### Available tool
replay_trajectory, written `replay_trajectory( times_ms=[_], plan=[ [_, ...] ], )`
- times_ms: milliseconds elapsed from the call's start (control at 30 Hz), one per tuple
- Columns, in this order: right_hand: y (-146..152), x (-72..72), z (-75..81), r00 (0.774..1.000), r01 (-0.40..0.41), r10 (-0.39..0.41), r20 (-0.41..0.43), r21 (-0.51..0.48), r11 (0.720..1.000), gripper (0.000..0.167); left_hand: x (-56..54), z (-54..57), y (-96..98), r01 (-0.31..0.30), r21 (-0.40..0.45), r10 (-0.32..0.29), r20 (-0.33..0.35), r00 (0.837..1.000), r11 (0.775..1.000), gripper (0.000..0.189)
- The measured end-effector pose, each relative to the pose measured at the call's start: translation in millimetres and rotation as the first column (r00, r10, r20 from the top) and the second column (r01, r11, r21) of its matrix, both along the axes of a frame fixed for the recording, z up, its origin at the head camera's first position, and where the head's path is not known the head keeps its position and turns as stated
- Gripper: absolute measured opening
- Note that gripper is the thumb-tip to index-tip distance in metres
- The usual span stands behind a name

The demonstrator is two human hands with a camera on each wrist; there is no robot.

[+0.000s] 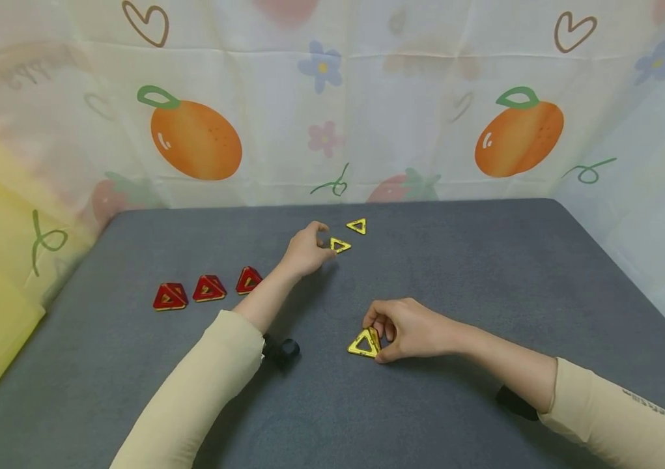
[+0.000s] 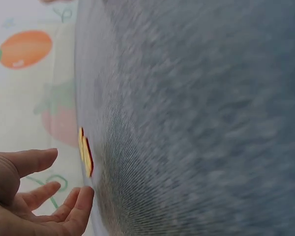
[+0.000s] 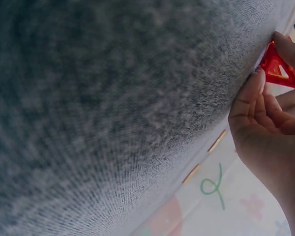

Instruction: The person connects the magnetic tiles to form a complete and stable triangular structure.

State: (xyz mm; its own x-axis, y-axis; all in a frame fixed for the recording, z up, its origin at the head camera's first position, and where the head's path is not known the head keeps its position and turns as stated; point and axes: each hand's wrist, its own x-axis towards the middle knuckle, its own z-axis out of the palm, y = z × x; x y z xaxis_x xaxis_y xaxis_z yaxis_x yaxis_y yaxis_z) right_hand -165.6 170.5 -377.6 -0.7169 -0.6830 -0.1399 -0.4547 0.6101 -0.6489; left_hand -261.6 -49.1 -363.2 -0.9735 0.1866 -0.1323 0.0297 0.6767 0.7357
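My right hand [image 1: 411,329] pinches a pair of yellow triangular magnetic tiles [image 1: 356,349] at the front middle of the table, one tilted against the other. In the right wrist view, the side of the held tiles [image 3: 280,73] facing the camera is red. Farther back, my left hand [image 1: 305,251] reaches toward a flat yellow triangular tile [image 1: 344,247], thumb and fingers spread beside it. The left wrist view has the fingers [image 2: 80,209] apart, with two thin tiles [image 2: 87,157] just beyond them. A second loose yellow tile [image 1: 362,228] lies a little behind the first.
Three red pyramids [image 1: 170,298] of triangular tiles stand in a row at the left on the grey table [image 1: 484,260]; my left forearm passes close to the rightmost pyramid [image 1: 247,280]. A fruit-printed curtain [image 1: 402,130] hangs along the back edge.
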Motion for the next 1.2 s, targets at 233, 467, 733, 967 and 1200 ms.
replay_trajectory(
  times_ms=[233, 467, 733, 967, 1200],
  plan=[
    [0, -0.2, -0.8, 1.000, -0.003, 0.003, -0.006, -0.001, 1.000, 0.038, -15.1, -4.4, -3.7, 0.000, -0.068, 0.003, 0.047, 0.999, 0.998, 0.053],
    [0, 0.3, 0.2, 1.000, -0.005, 0.005, -0.016, 0.000, 1.000, 0.038, -21.5, -11.8, -4.2, 0.067, -0.176, -0.059, 0.052, 0.997, 0.982, 0.054],
    [0, -0.2, -0.5, 1.000, -0.012, 0.012, -0.027, 0.005, 1.000, 0.038, -19.8, -17.6, -1.5, 0.098, -0.244, -0.095, 0.022, 0.995, 0.965, 0.055],
    [0, -0.2, -0.5, 0.999, -0.015, 0.015, -0.029, 0.000, 1.000, 0.038, -21.7, -19.1, 0.2, 0.102, -0.283, -0.101, 0.017, 0.995, 0.954, 0.054],
    [1, 0.0, -1.0, 1.000, -0.018, 0.017, -0.023, -0.005, 1.000, 0.038, -21.4, -17.8, 1.1, 0.110, -0.313, -0.107, 0.024, 0.994, 0.944, 0.052]
  ],
)
